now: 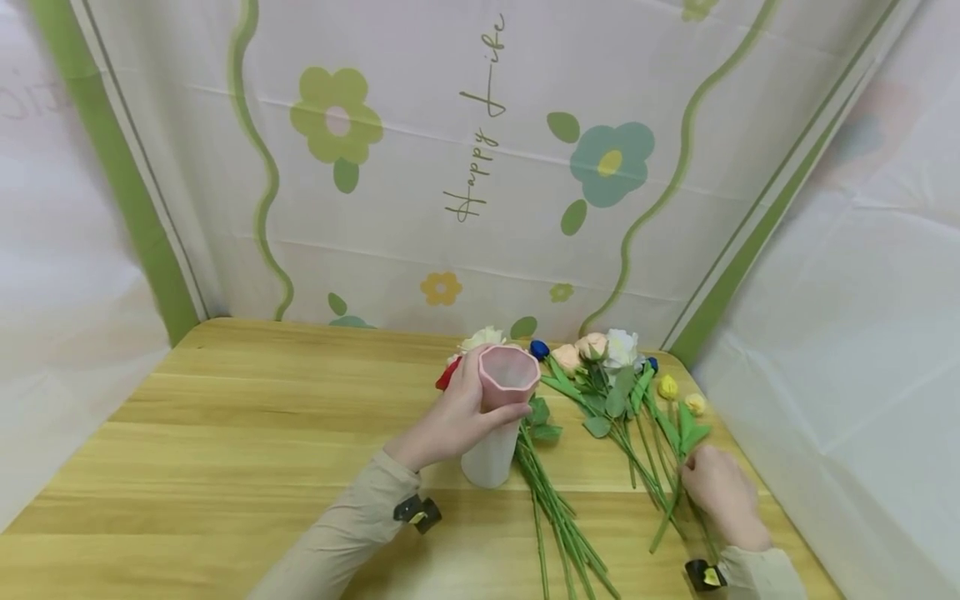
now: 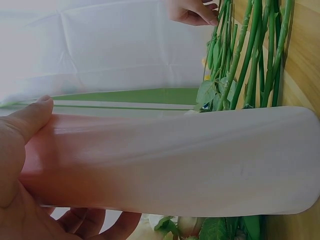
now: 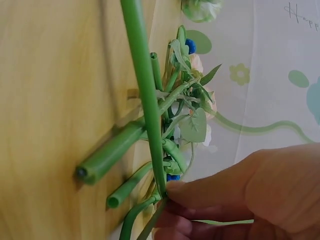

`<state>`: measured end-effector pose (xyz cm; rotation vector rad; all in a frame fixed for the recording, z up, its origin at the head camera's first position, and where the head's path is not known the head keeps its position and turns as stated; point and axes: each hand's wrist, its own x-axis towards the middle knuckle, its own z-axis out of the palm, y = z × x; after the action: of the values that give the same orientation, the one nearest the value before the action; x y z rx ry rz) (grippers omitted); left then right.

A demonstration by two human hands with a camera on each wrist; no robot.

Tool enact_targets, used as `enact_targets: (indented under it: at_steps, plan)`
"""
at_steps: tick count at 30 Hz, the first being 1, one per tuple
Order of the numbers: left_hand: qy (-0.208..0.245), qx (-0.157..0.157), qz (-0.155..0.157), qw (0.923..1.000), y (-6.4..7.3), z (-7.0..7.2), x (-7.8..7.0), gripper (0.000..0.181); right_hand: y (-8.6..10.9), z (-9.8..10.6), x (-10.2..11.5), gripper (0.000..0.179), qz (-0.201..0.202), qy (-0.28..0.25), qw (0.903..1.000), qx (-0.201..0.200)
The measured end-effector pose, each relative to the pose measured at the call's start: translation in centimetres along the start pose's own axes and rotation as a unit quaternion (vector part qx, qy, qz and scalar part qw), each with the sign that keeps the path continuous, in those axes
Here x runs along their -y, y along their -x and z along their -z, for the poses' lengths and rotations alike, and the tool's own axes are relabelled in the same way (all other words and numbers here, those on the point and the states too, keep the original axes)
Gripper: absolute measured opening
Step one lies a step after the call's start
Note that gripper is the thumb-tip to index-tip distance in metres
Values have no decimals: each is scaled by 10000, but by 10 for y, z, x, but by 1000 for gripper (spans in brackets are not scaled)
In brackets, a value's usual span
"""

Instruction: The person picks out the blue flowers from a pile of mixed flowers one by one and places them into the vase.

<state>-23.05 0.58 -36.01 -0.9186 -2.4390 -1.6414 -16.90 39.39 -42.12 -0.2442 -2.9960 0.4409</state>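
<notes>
Head view: holding the pink and white vase (image 1: 498, 447) roughly upright near the middle of the table (image 1: 247, 450), facing its mouth upward and showing no stem inside. Gripping it just below the rim with the left hand (image 1: 459, 418), curling thumb and fingers round the pink part; apparently resting its base on the wood. Pinching a green stem (image 3: 145, 90) between thumb and fingertips of the right hand (image 1: 720, 492), over at the right side of the table, well apart from the vase. Not being able to tell, among the overlapping leaves, the flower belonging to that stem. By the look of it, steadying the vase and picking out a single stem to put into it. Next, probably calling for drawing that stem free without dragging its neighbours along, then raising it over the rim, lowering it cut end first and guarding the vase against tipping. Seeing, just right of the vase, a bundle of stems (image 1: 555, 500) running toward the near edge, and, behind the left hand, a cream flower (image 1: 483, 337) and a red flower (image 1: 447, 373). Farther right, seeing blue buds (image 1: 539, 350), peach flowers (image 1: 592, 346), a white flower (image 1: 622, 348) and yellow flowers (image 1: 667, 386). Beyond, facing a cloth (image 1: 420, 183) bearing printed flowers and lettering.
</notes>
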Motion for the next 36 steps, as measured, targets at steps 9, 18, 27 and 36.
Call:
enact_targets:
  at_steps: [9,18,27,36]
  plan:
    - [-18,53,6,10000,1,0,0,93,1,1,1,37,-168,-58,9993,332]
    - [70,158,73,9998,2,1,-4,90,9,6,5,32,-166,-358,9992,-48]
    - [14,81,79,9999,2,0,-1,91,16,10,13,38,-198,-456,9979,-409]
    - [-12,-17,37,10000,1,-1,0,90,20,15,20,24,-190,-648,9961,-575]
